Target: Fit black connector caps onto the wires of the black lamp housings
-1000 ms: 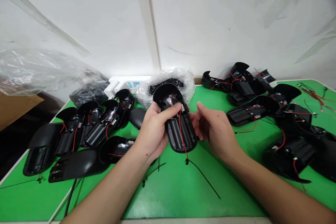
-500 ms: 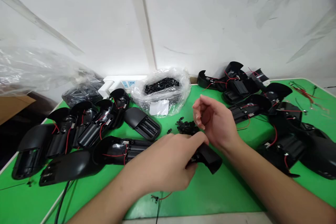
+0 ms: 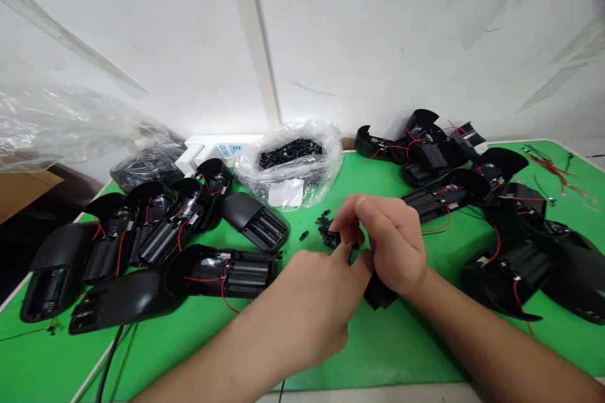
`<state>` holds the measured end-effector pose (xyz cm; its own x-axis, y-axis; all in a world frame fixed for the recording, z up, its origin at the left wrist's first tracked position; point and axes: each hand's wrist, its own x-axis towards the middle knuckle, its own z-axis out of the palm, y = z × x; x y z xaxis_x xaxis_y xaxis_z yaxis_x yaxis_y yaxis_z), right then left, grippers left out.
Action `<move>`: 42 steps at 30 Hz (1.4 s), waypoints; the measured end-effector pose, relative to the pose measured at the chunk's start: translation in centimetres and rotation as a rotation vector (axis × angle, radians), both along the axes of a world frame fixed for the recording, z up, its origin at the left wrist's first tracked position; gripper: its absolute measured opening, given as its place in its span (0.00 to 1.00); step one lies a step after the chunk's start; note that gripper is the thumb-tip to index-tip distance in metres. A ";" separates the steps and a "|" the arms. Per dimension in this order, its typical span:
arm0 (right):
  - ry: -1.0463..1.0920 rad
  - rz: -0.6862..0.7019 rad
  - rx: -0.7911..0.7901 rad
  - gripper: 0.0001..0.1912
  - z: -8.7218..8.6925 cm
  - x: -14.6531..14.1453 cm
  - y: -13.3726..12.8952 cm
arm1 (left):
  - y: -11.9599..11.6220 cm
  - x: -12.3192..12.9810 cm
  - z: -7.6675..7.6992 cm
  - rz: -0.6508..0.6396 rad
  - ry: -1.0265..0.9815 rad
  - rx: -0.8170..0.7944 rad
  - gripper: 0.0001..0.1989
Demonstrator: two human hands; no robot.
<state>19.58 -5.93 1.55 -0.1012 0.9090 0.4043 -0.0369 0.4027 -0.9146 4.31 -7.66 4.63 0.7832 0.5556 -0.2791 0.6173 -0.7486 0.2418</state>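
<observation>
Head: casing (image 3: 379,293) apparently in left hand (image 3: 316,305), open tabletop (image 3: 401,349) before edge (image 3: 378,385)

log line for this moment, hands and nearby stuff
left hand: grips black casing, mostly hidden | right hand: curled over casing, grip unclear | near: small black parts on green table | behind: clear bag

Left fingers (image 3: 345,254) palm-down, right fingers (image 3: 346,217) curled close by, both forearms (image 3: 227,356) angled inward.
</observation>
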 end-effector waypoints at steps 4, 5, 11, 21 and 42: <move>-0.057 -0.097 0.139 0.27 -0.1 0.1 -0.8 | -0.4 0.6 -0.4 0.012 0.026 0.040 0.31; -0.055 -0.123 0.146 0.28 0.0 0.0 -1.0 | -0.5 0.7 -0.5 0.016 0.034 0.044 0.32; -0.029 -0.151 0.137 0.31 0.4 -0.2 -1.2 | -0.6 1.1 -0.6 0.024 0.066 0.046 0.36; 0.193 -0.204 -0.077 0.30 0.5 -0.3 -0.6 | -1.0 1.5 -0.7 0.067 0.034 0.041 0.24; 0.406 0.042 -0.302 0.19 0.1 -0.2 2.2 | 3.4 -0.7 -1.5 0.753 -1.045 -0.659 0.19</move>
<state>19.43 -3.74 1.63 -0.0294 0.9899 0.1384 -0.4241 0.1130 -0.8985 3.57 -4.24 3.12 0.3704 0.9189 -0.1361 0.1357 0.0914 0.9865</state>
